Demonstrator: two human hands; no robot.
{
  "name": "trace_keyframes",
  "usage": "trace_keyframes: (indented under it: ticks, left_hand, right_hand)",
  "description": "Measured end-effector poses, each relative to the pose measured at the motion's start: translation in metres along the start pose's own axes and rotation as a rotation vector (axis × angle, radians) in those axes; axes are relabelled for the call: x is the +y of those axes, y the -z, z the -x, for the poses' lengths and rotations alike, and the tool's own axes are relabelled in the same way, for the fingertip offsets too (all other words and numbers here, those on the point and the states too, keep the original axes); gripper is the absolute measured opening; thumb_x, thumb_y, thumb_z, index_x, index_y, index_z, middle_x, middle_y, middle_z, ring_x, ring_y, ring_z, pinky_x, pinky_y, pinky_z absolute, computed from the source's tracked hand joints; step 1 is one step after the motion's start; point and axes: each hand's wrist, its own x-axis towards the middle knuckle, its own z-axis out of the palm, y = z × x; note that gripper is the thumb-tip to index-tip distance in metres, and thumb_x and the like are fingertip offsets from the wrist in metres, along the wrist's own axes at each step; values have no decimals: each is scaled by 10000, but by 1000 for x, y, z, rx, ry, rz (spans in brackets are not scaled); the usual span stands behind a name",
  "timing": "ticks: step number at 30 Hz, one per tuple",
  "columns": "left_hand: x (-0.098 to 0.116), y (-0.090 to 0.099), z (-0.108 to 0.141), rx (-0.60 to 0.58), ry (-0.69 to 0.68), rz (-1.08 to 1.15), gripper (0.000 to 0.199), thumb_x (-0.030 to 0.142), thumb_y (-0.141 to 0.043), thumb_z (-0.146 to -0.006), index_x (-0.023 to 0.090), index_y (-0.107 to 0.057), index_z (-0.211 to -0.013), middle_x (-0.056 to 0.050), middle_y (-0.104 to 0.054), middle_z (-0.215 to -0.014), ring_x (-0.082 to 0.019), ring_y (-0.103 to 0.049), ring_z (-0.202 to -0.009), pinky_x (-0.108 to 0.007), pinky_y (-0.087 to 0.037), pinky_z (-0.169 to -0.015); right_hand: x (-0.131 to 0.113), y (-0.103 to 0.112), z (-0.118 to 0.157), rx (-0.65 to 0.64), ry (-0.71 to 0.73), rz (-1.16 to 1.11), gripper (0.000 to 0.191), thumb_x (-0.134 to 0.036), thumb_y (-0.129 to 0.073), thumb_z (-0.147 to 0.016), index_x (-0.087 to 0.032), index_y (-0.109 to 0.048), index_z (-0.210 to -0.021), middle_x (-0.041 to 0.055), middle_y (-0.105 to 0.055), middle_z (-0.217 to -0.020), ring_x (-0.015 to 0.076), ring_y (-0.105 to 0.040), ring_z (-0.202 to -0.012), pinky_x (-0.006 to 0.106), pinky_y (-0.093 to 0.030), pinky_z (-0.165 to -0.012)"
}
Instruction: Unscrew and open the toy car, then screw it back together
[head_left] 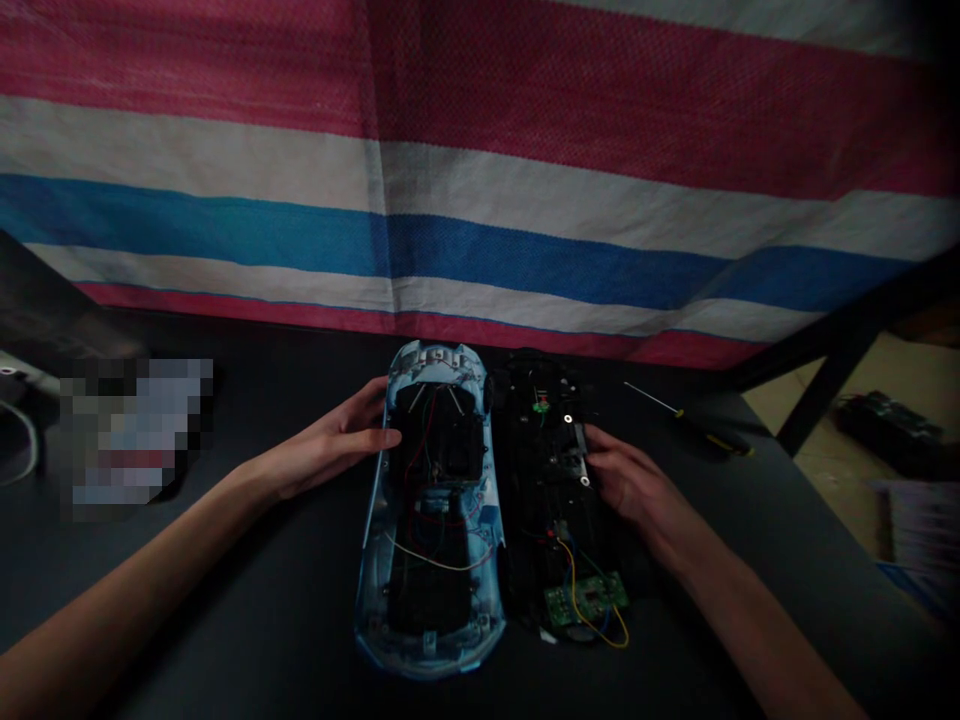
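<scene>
A light-blue toy car body shell (486, 520) lies upside down, its hollow inside facing up with thin wires across it. My left hand (341, 435) grips its left edge, thumb over the rim and fingers partly hidden behind it. Right beside the shell is a black toy car chassis (532, 470), with a green circuit board (566, 603) and loose yellow and blue wires at its near end. My right hand (626, 475) is closed at the chassis's right side; its fingertips are partly hidden there.
On the dark table (300, 590), a screwdriver (705, 430) with a black and yellow handle lies to the right. A blurred-out item (150, 435) sits at the left. A striped red, white and blue sheet (480, 180) hangs behind. Beyond the right edge, a dark object (892, 425) is on the floor.
</scene>
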Motion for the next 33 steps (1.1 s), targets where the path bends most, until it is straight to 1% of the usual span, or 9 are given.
trace_keyframes:
  ticks: [4, 9, 14, 21, 26, 29, 33]
  left_hand:
    - [-1, 0, -1, 12, -10, -10, 571, 226, -712, -891, 361, -506, -1407, -15, -543, -1500, -270, -536, -1347, -421, -383, -1178]
    - [-1, -1, -1, -1, -9, -21, 602, 249, -704, -896, 350, -471, -1442, -39, -541, -1508, -297, -523, -1365, -447, -395, -1168]
    - [3, -3, 0, -13, -4, -17, 589, 241, -697, -899, 332, -478, -1438, -56, -588, -1459, -299, -570, -1317, -467, -398, -1163]
    - [3, -4, 0, -4, 11, -3, 586, 234, -701, -895, 333, -484, -1430, -46, -584, -1463, -297, -555, -1330, -461, -402, -1160]
    - [2, -3, 0, -8, 5, -1, 581, 225, -694, -900, 330, -484, -1432, -48, -599, -1444, -288, -561, -1325, -458, -388, -1171]
    - [3, -4, 0, -4, 5, -7, 584, 238, -699, -894, 315, -484, -1432, -66, -592, -1452, -310, -557, -1329, -479, -400, -1160]
    - [3, -5, 0, 1, 6, -2, 602, 242, -700, -893, 327, -474, -1445, -62, -586, -1460, -319, -546, -1340, -487, -402, -1158]
  right_hand:
    - [-2, 0, 1, -47, -22, 14, 414, -342, -700, -808, -281, -690, -1217, 27, -724, -1238, 255, -684, -1059, 332, -520, -814]
    - [1, 2, -2, 12, -29, -23, 395, -335, -718, -790, -289, -715, -1182, 26, -732, -1228, 263, -685, -1068, 350, -526, -818]
    - [2, 3, -1, -3, -18, -65, 363, -315, -727, -795, -307, -736, -1158, 15, -741, -1219, 265, -690, -1087, 367, -539, -851]
    - [2, 6, -1, 23, -23, -38, 414, -326, -750, -779, -304, -722, -1192, 19, -737, -1237, 277, -681, -1121, 364, -560, -832]
    - [0, 4, 0, 45, -3, 13, 423, -353, -749, -766, -283, -716, -1181, 38, -764, -1166, 302, -706, -1077, 401, -565, -843]
    - [-1, 3, 1, 47, 1, 17, 417, -351, -751, -762, -284, -720, -1171, 38, -764, -1165, 298, -715, -1051, 400, -566, -838]
    - [-1, 3, 1, 44, 5, 20, 417, -359, -744, -765, -297, -718, -1177, 34, -762, -1164, 301, -718, -1039, 415, -563, -852]
